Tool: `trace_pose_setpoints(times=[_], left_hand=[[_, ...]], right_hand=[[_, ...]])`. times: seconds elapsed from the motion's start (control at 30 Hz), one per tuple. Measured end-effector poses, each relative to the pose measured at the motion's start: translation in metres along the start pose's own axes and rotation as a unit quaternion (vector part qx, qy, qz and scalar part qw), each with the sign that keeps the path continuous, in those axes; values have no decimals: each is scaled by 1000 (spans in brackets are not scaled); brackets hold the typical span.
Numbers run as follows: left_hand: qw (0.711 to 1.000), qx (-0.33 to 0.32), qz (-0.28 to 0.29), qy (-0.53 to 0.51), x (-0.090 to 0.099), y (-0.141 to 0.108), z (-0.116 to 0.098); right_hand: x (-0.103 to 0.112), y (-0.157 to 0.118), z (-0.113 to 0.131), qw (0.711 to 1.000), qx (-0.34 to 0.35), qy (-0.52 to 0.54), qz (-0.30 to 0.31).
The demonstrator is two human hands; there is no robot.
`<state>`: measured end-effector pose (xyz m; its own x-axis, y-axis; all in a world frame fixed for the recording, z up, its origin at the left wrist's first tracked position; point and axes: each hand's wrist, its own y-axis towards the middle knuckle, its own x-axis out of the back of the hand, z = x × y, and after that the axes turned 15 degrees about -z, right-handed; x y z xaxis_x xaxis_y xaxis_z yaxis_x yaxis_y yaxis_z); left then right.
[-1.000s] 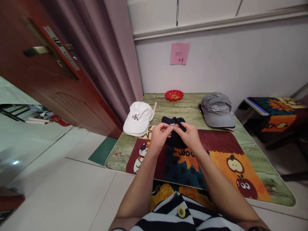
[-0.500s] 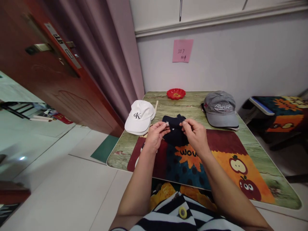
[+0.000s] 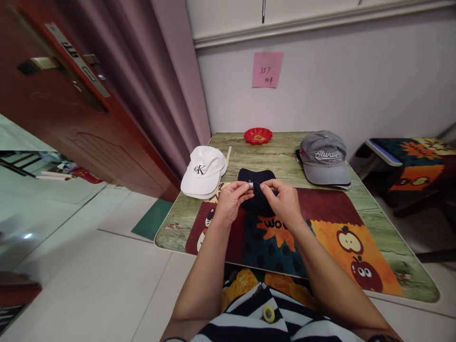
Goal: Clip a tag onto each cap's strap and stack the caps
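Both my hands are closed in fingertip pinches on the dark cap (image 3: 257, 176): my left hand (image 3: 230, 202) grips by the small metal buckle (image 3: 251, 185), and my right hand (image 3: 284, 200) pinches the dark strap (image 3: 256, 188) just beside it. My thumbs and forefingers nearly meet there, hiding part of the strap.

Largest around me is the reddish-brown door (image 3: 107, 152), slanting across my left, with the mauve curtain (image 3: 153, 71) hanging beside it. In front of me is the green wood-grain table (image 3: 285, 147), and on its near part lies the patterned mat (image 3: 327, 204), with apples on its right side. The dark cap is in front of me at the middle of the table, over the mat's far edge; I cannot tell whether it touches the mat.

The grey cap (image 3: 325, 159) sits to the right of my hands, lettered "Always", with a dark brim showing beneath its own. The white cap (image 3: 203, 171) sits to the left, its front lettered in black. Smaller are the red dish (image 3: 258, 136) at the back and the pink note (image 3: 268, 70) on the wall (image 3: 320, 85) above it.
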<state>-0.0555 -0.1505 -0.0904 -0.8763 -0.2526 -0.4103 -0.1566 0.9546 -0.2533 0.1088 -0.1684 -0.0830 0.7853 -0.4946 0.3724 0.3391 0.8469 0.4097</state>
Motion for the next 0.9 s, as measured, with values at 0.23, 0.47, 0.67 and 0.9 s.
trace_pose_setpoints(times=[0.23, 0.47, 0.67, 0.9], left_hand=[[1000, 13, 1, 4, -4, 0, -2], [1000, 18, 1, 6, -4, 0, -2], [999, 11, 6, 30, -4, -1, -2], [996, -22, 16, 82, -6, -4, 2]], right_hand=[[-2, 4, -5, 998, -35, 55, -5], [-3, 3, -5, 999, -16, 37, 19], [3, 6, -6, 998, 5, 12, 54], [14, 16, -3, 993, 46, -61, 92]])
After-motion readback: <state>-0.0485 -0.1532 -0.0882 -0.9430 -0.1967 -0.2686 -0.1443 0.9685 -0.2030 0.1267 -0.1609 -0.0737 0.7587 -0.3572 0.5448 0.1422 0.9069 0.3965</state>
